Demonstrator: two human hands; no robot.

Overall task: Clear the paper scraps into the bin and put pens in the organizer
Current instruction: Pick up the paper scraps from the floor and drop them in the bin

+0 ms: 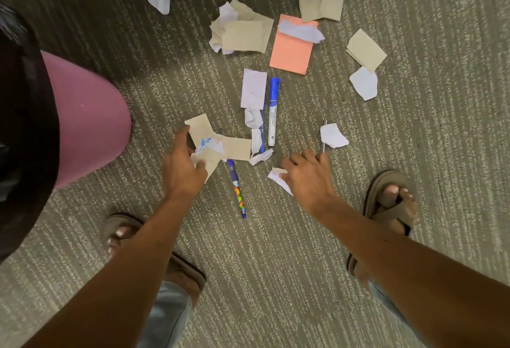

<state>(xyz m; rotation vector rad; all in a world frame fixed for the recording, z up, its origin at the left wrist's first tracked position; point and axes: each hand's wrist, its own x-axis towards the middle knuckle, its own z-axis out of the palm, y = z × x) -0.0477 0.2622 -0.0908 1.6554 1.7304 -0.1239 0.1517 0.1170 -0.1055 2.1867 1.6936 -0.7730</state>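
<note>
Torn paper scraps lie scattered over the carpet. My left hand (183,164) grips a bunch of tan and white scraps (209,146) low on the floor. My right hand (307,175) pinches a small white scrap (277,179) just above the carpet. Between my hands lies a colourful patterned pen (237,190). A blue-capped white marker (273,111) lies further out, with a blue pen (262,138) partly hidden under white scraps beside it. A thin grey pen (324,138) pokes out under another white scrap (334,135).
A pink bin (88,116) with a black liner stands at the left. An orange paper pad (292,47) and more tan and white scraps (242,33) lie farther out. My sandalled feet (392,204) stand on either side of my arms. No organizer is in view.
</note>
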